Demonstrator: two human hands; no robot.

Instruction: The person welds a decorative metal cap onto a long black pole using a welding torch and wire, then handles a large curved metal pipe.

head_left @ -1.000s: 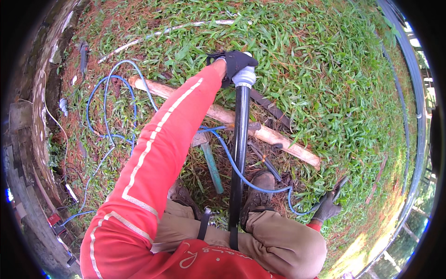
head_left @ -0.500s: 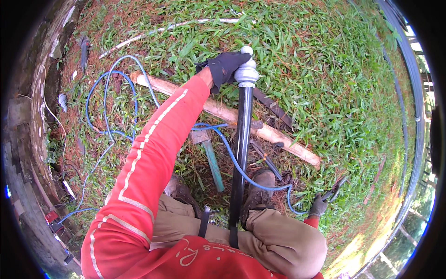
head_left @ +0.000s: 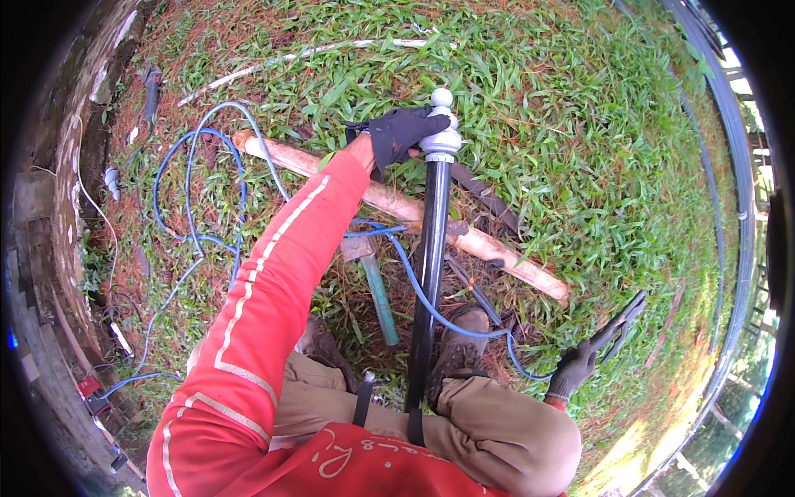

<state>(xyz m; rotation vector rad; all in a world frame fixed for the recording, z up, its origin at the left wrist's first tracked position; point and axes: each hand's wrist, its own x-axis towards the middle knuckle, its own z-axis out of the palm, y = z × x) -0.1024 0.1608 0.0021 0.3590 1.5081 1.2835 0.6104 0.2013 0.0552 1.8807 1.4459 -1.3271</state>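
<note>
My left hand [head_left: 396, 132], in a black glove, is closed on the pale ringed finial [head_left: 440, 145] topping a black metal post [head_left: 433, 219]. The post runs down between my boots, and a blue cable [head_left: 414, 286] drapes over it. My right hand [head_left: 571, 369], in a dark grey glove, is closed on a long dark two-pronged tool [head_left: 614, 327], possibly tongs or a clamp, out at the right. A hammer with a green handle [head_left: 377, 290] lies left of the post. A pale wooden pole [head_left: 522, 269] lies crosswise under the post, near a dark flat bar [head_left: 484, 195].
Grass and dry needles cover the ground. Looped blue hose [head_left: 157, 199] and a curved white pipe [head_left: 265, 66] lie left and beyond. A rough wall edge [head_left: 66, 166] with a red device [head_left: 91, 388] is at far left; long grey pipes [head_left: 733, 141] bend along the right rim.
My left hand has shifted left and down, uncovering the finial's ball top, and the post top has tilted slightly rightward. My right hand has raised the dark tool higher.
</note>
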